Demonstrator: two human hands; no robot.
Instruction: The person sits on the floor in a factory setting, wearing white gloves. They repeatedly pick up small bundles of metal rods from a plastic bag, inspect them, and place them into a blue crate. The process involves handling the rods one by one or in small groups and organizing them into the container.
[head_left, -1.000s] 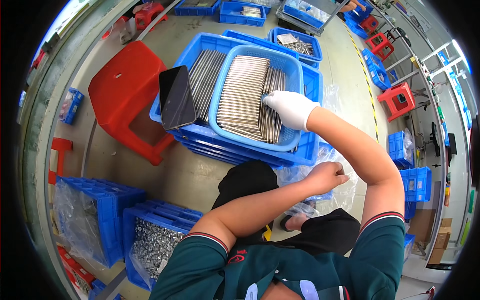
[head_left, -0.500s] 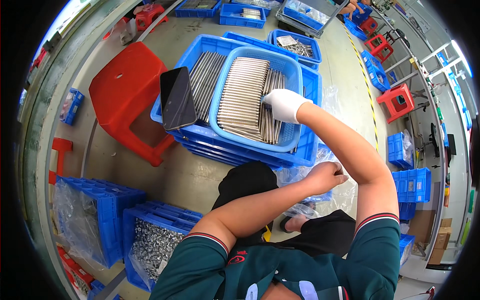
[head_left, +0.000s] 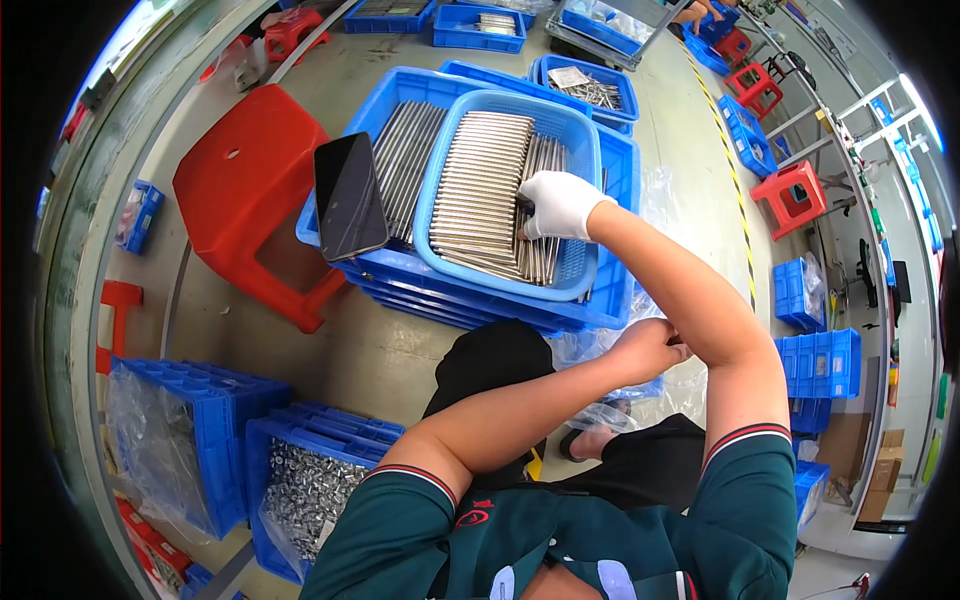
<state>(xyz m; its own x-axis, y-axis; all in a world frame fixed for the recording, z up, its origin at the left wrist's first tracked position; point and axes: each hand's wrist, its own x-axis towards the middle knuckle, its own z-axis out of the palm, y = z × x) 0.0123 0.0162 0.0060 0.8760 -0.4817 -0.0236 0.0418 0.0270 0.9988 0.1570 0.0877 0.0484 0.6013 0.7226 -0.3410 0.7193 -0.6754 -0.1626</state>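
Observation:
A light-blue basket (head_left: 590, 150) holds rows of thin metal rods (head_left: 480, 190) and rests on a stack of darker blue crates (head_left: 480, 305). My right hand (head_left: 555, 205), in a white glove, reaches into the basket, its fingers curled over a bunch of rods near the right side. My bare left hand (head_left: 650, 345) is curled beside my right forearm, above a clear plastic bag (head_left: 640, 400); what it holds is hidden. More rods (head_left: 405, 160) lie in the crate under the basket.
A black phone (head_left: 350, 195) leans on the crate's left rim. A red stool (head_left: 250, 190) stands to the left. Blue crates with bagged small metal parts (head_left: 310, 490) sit at the lower left. More crates (head_left: 820, 365) and red stools (head_left: 795, 195) are to the right.
My gloved right hand has slid slightly left across the rods in the basket. The left hand has stayed in place.

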